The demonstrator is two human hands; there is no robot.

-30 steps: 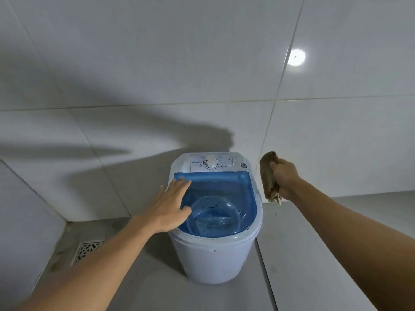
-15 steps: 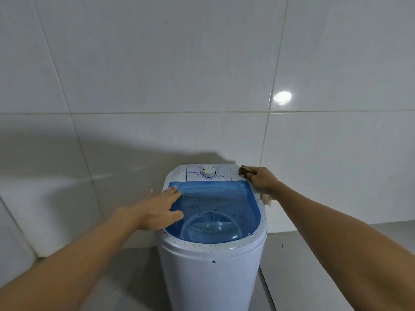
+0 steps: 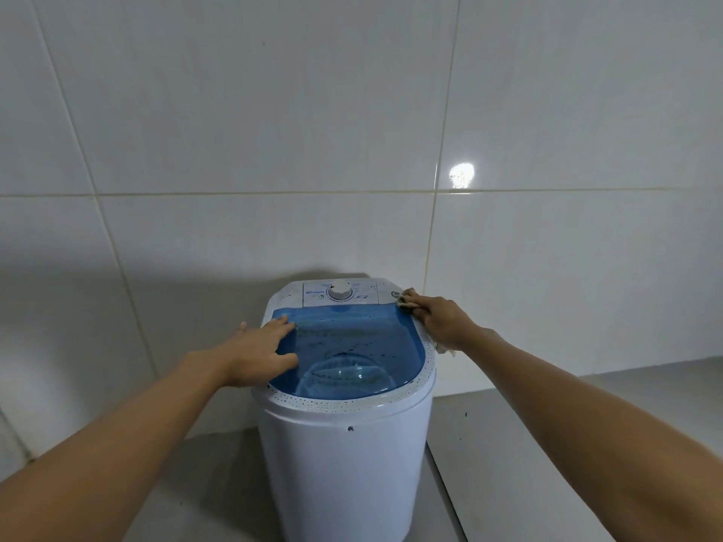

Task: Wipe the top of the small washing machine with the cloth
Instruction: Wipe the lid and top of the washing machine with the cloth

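A small white washing machine (image 3: 344, 463) stands on the floor against the tiled wall. Its top has a translucent blue lid (image 3: 360, 342), a speckled white rim and a back panel with a round white dial (image 3: 340, 290). My left hand (image 3: 262, 352) lies flat on the lid's left side, fingers spread. My right hand (image 3: 440, 320) presses a brownish cloth (image 3: 406, 298) onto the rim at the back right corner. Most of the cloth is hidden under the hand; a frayed bit (image 3: 444, 348) hangs over the right edge.
White wall tiles (image 3: 234, 131) rise directly behind the machine. A grey tiled floor (image 3: 547, 444) spreads to the right and front, with a floor joint line running beside the machine's base.
My right hand came down from the air beside the machine and set the cloth on the back right corner. The camera has moved closer and lower. My left hand stays on the lid.
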